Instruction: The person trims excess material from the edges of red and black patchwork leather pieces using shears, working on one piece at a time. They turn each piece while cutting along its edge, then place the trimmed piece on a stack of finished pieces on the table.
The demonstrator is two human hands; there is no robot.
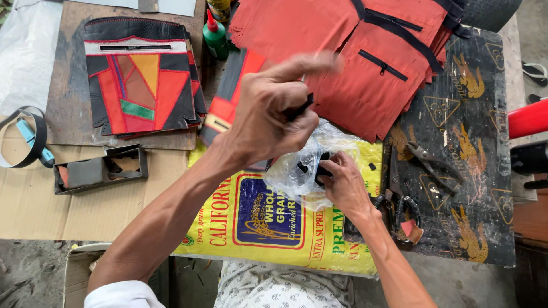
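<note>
A person leans over a cluttered table (pixel 34 217) covered with flattened cardboard, seen from above. The left hand (pixel 268 114) is raised over the middle of the table, its fingers curled closed around a small black plastic piece (pixel 299 107) pinched between thumb and fingers, with the forefinger stretched out and blurred. The right hand (pixel 342 182) rests lower and to the right, its fingers closed on another small black piece (pixel 323 169) at the mouth of a crumpled clear plastic bag (pixel 297 171). More tiny black pieces show inside the bag, and one lies loose just beside it.

The bag lies on a yellow woven sack with a blue printed panel (pixel 257 222), spread flat under both hands. Behind the hands sits a stack of orange-red leather panels with black zippers (pixel 354 51). To the left lies a stack of patchwork leather panels in black, red, orange and green (pixel 137 80) on a brown board. A green glue bottle with a red cap (pixel 216 37) stands between the two stacks. Near the right hand, on a black printed sheet (pixel 474 142), lie a pair of metal pliers (pixel 431 159) and black-handled scissors (pixel 397 188). At the far left are a small open dark tray (pixel 100 169) and a loop of dark strap (pixel 34 137).
</note>
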